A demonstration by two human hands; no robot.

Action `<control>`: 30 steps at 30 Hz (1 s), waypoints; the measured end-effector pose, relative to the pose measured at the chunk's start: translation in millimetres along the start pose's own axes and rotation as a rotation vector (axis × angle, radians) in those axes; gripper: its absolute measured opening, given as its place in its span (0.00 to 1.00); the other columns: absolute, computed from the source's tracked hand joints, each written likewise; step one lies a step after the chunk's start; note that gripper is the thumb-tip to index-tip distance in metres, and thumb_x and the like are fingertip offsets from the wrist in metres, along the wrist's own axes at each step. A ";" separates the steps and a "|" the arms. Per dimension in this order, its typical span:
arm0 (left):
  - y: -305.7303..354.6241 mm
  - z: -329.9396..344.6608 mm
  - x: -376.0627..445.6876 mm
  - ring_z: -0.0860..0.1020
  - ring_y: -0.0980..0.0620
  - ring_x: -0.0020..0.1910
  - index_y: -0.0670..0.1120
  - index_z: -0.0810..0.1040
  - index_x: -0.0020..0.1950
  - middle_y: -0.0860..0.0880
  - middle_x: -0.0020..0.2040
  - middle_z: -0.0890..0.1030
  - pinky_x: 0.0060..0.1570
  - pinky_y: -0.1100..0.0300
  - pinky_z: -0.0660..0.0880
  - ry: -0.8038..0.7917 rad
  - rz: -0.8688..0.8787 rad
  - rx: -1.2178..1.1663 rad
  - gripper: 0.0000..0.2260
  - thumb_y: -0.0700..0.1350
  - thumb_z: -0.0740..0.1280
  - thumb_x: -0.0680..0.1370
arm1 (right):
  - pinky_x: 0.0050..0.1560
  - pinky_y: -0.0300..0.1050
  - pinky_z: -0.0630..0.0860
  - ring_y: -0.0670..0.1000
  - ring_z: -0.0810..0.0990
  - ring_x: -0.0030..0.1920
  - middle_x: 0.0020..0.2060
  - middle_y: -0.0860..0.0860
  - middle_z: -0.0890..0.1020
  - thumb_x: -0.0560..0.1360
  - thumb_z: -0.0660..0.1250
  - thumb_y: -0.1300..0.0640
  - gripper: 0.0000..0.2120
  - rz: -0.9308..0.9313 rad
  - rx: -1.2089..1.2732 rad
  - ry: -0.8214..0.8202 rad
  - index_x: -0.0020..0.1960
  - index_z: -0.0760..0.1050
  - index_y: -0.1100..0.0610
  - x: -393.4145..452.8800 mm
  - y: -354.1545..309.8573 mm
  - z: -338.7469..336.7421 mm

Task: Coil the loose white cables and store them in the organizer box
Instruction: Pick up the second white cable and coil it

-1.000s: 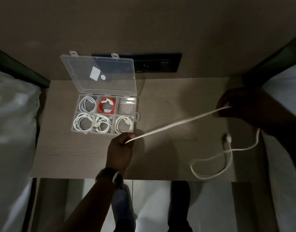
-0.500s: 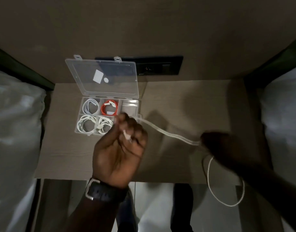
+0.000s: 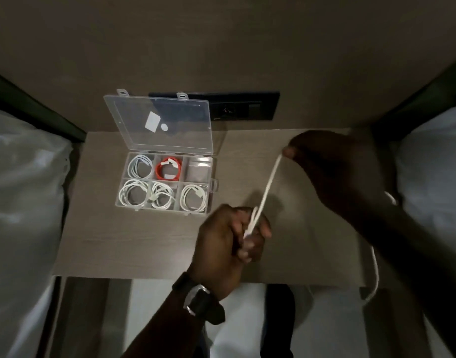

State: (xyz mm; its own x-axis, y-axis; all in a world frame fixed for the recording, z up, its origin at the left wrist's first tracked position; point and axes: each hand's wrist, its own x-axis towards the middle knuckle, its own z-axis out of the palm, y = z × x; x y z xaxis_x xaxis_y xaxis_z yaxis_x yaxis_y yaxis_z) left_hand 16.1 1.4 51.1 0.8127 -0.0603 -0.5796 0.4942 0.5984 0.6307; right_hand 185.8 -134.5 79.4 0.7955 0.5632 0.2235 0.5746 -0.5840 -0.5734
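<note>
A loose white cable (image 3: 268, 186) runs taut between my two hands above the wooden table (image 3: 144, 244). My left hand (image 3: 229, 233) is closed on one end with a small loop of it in the fist. My right hand (image 3: 332, 166) pinches the cable higher up at the far right; the rest of the cable trails under my right forearm and hangs over the table's front edge. The clear organizer box (image 3: 213, 186) lies open at the left, lid upright. Several compartments hold coiled white cables, one holds a red coil (image 3: 168, 168), and the back right compartment (image 3: 199, 169) has no cable.
A dark socket panel (image 3: 243, 109) sits on the wall behind the table. White bedding (image 3: 23, 192) flanks the table on the left and white bedding (image 3: 438, 161) on the right. The floor and my feet show below the table's front edge.
My right hand swung from low at the front right up to the back right, pulling the cable taut. My left hand shifted right and down, uncovering the box's front right compartment.
</note>
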 end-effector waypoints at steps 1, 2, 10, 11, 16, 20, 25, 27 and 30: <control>5.4 3.8 -3.4 0.56 0.54 0.24 0.38 0.75 0.36 0.51 0.24 0.64 0.26 0.59 0.52 -0.086 0.019 -0.127 0.14 0.45 0.55 0.72 | 0.49 0.50 0.79 0.52 0.82 0.45 0.45 0.50 0.85 0.79 0.61 0.46 0.12 0.009 0.047 -0.047 0.50 0.80 0.51 -16.8 -7.5 13.3; 13.2 8.2 -7.7 0.56 0.55 0.24 0.41 0.74 0.37 0.52 0.25 0.64 0.26 0.60 0.53 -0.153 0.032 -0.263 0.13 0.46 0.54 0.73 | 0.48 0.51 0.79 0.53 0.83 0.45 0.45 0.51 0.86 0.79 0.59 0.44 0.14 0.029 0.042 -0.135 0.50 0.80 0.50 -28.2 -8.4 29.1; 43.9 -47.3 18.4 0.80 0.47 0.42 0.40 0.76 0.46 0.44 0.41 0.80 0.47 0.56 0.78 0.210 0.467 -0.078 0.07 0.39 0.59 0.76 | 0.37 0.50 0.75 0.46 0.78 0.36 0.35 0.46 0.78 0.81 0.54 0.42 0.13 -0.077 0.212 -0.638 0.47 0.71 0.48 -110.7 -57.8 38.0; 36.6 -48.2 18.8 0.80 0.48 0.40 0.36 0.75 0.46 0.43 0.41 0.80 0.45 0.57 0.77 0.228 0.453 0.141 0.07 0.38 0.59 0.76 | 0.37 0.49 0.76 0.47 0.79 0.38 0.37 0.45 0.79 0.81 0.53 0.43 0.13 -0.091 0.179 -0.598 0.48 0.73 0.47 -102.5 -55.0 29.7; 7.6 -16.8 3.2 0.66 0.52 0.24 0.36 0.78 0.38 0.48 0.26 0.71 0.27 0.58 0.61 -0.006 0.062 0.267 0.10 0.41 0.61 0.72 | 0.36 0.47 0.76 0.49 0.80 0.36 0.37 0.49 0.82 0.79 0.61 0.46 0.14 -0.206 0.060 -0.254 0.46 0.80 0.53 -46.7 -28.8 26.9; 18.7 -13.5 0.6 0.57 0.52 0.29 0.40 0.74 0.40 0.49 0.29 0.66 0.32 0.58 0.57 -0.166 -0.053 -0.490 0.12 0.46 0.56 0.71 | 0.37 0.45 0.72 0.47 0.77 0.34 0.32 0.48 0.79 0.79 0.64 0.48 0.14 -0.015 0.211 -0.196 0.39 0.77 0.54 -44.5 -22.6 55.6; 34.1 -21.7 -2.0 0.72 0.54 0.37 0.44 0.74 0.47 0.50 0.37 0.73 0.42 0.61 0.71 -0.115 0.177 -0.752 0.14 0.42 0.49 0.81 | 0.39 0.46 0.74 0.46 0.81 0.40 0.37 0.47 0.82 0.80 0.54 0.42 0.16 0.074 0.288 -0.446 0.46 0.73 0.51 -103.5 -41.1 80.8; 45.7 -41.1 1.6 0.77 0.51 0.42 0.42 0.75 0.50 0.47 0.42 0.78 0.47 0.59 0.76 0.021 0.339 -0.644 0.11 0.41 0.53 0.80 | 0.42 0.46 0.75 0.45 0.80 0.40 0.39 0.46 0.81 0.81 0.52 0.40 0.15 0.078 0.286 -0.605 0.50 0.70 0.48 -125.5 -53.2 71.7; 43.7 -62.7 10.3 0.77 0.46 0.43 0.36 0.74 0.51 0.41 0.43 0.77 0.47 0.56 0.76 0.263 0.476 -0.055 0.08 0.40 0.60 0.76 | 0.50 0.42 0.76 0.43 0.79 0.48 0.47 0.44 0.81 0.80 0.51 0.40 0.15 0.019 0.308 -0.700 0.56 0.72 0.45 -134.2 -57.9 43.4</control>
State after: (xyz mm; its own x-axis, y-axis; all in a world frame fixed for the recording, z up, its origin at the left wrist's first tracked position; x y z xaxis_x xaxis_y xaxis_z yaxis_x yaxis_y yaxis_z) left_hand 26.7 77.0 40.3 0.8345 0.4250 -0.3506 0.0678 0.5523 0.8309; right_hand 37.4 -150.9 48.4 0.4382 0.8537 -0.2814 0.4011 -0.4658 -0.7888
